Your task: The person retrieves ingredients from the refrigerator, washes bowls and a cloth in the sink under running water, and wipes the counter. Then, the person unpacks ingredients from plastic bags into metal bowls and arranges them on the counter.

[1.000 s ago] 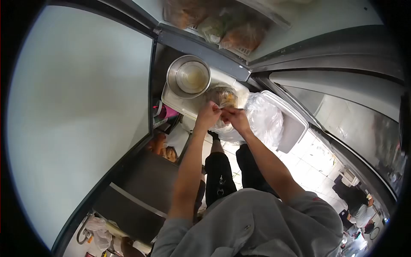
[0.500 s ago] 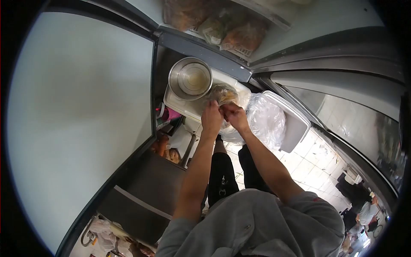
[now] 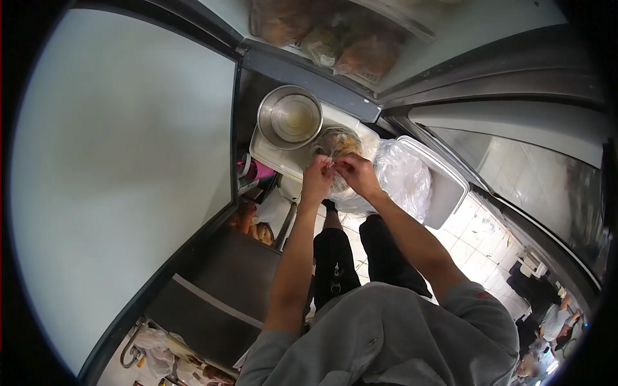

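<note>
Pinching clear bag (image 3: 338, 137) — left hand (image 3: 317, 176), right hand (image 3: 356, 172); red sleeve mark (image 3: 484, 294) unreadable.

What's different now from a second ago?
Just a little! The fingers of the left hand and right hand have shifted slightly at the top of the filled plastic bag. Neither hand has let go. The metal pot and the big clear bag stayed put; only the camera's view slid a bit.

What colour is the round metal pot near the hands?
The round metal pot is silver-grey, shown in the head view.
</note>
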The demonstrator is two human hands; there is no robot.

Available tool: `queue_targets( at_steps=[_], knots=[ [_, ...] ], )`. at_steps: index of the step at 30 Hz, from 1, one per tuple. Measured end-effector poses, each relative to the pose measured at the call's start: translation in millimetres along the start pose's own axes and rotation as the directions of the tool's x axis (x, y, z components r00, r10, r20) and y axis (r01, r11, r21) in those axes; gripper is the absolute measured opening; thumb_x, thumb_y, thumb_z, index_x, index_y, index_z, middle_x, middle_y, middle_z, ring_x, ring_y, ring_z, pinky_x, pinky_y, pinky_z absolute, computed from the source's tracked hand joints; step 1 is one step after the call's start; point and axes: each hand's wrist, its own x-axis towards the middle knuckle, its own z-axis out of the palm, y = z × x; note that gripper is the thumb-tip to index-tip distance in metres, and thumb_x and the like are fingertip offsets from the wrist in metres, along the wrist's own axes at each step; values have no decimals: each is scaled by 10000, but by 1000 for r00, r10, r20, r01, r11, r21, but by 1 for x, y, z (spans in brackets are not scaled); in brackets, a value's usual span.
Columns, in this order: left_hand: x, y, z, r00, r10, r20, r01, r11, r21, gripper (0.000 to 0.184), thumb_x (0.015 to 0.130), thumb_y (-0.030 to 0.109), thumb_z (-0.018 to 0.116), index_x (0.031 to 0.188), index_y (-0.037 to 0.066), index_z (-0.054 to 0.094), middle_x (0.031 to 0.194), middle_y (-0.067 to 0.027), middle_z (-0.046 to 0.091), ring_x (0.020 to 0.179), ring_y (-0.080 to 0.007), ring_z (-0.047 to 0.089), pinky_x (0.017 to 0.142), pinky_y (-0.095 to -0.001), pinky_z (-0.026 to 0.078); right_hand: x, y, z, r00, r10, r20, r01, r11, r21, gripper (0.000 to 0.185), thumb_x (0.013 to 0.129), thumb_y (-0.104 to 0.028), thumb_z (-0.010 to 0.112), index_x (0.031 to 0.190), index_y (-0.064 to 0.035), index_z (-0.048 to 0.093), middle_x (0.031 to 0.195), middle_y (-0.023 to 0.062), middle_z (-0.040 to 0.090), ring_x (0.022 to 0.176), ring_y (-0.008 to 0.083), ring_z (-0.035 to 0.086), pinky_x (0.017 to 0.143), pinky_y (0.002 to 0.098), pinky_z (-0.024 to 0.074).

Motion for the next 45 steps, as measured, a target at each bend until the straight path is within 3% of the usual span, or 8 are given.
queue_targets(
  at_steps=[7, 16, 18, 21, 30, 37, 43, 45],
  knots=[
    [-4, 17, 0, 998, 38, 48, -41, 997, 68, 299, 818, 84, 684, 1002, 28, 455, 720, -127, 639, 675, -240, 665, 610, -347, 506, 15, -9, -5, 817, 538, 206, -549, 836, -6, 195, 773, -125, 736, 874, 23, 658, 664, 68, 611, 549, 118, 593, 521, 260, 478],
    [-16, 2, 19, 993, 59, -107, -34, 975, 218, 277, 760, 119, 737, 845, 27, 491, 686, -115, 545, 620, -292, 575, 598, -382, 462, 32, -15, -22, 899, -128, 418, 264, 922, -284, 124, 800, -123, 650, 840, -15, 603, 787, 119, 603, 727, 295, 621, 648, 375, 499],
    [-22, 5, 23, 978, -17, -208, 47, 989, 137, 240, 755, 83, 725, 788, 33, 493, 691, -107, 533, 615, -311, 542, 591, -397, 448, 49, 0, -14, 858, -150, 491, 289, 932, -221, 131, 814, -162, 627, 872, -53, 583, 810, 134, 590, 775, 328, 609, 676, 423, 472],
    [-25, -13, 29, 917, 277, -288, -194, 939, 285, 195, 740, 11, 688, 775, 51, 500, 721, -103, 528, 649, -324, 547, 577, -401, 440, 64, 10, -4, 789, -166, 592, 330, 927, -180, 155, 825, -208, 620, 878, -70, 571, 817, 139, 590, 814, 347, 599, 700, 458, 451],
    [-39, -11, 26, 832, 453, -319, -314, 860, 402, 180, 735, -42, 663, 848, 60, 569, 821, -116, 568, 722, -288, 609, 568, -358, 501, 91, 8, 9, 552, 66, 831, 307, 911, -276, 224, 821, -251, 664, 882, -54, 577, 788, 117, 627, 783, 314, 605, 676, 406, 455],
    [-44, -23, 31, 874, 339, -349, -258, 931, 257, 165, 759, -37, 643, 899, 40, 602, 913, -129, 619, 781, -310, 626, 657, -370, 505, 87, 3, 1, 569, 123, 813, 173, 949, -265, 223, 789, -213, 698, 903, -35, 623, 778, 114, 644, 750, 278, 615, 663, 393, 461],
    [-42, -19, 28, 912, 89, -400, -73, 996, 56, 141, 771, -17, 672, 901, 25, 639, 795, -121, 651, 696, -215, 649, 626, -299, 501, 63, 19, -26, 600, -219, 769, 356, 935, -11, 244, 780, -120, 700, 1018, -87, 655, 946, 87, 641, 983, 259, 569, 856, 369, 444],
    [-33, -42, 35, 921, -28, -389, -15, 994, -108, 139, 766, -12, 690, 895, 22, 649, 748, -99, 664, 666, -162, 645, 621, -275, 496, 58, -2, -38, 622, -73, 779, 126, 992, -7, 278, 769, -108, 712, 1040, -93, 655, 1005, 77, 631, 1058, 258, 534, 918, 374, 410]
  ],
)
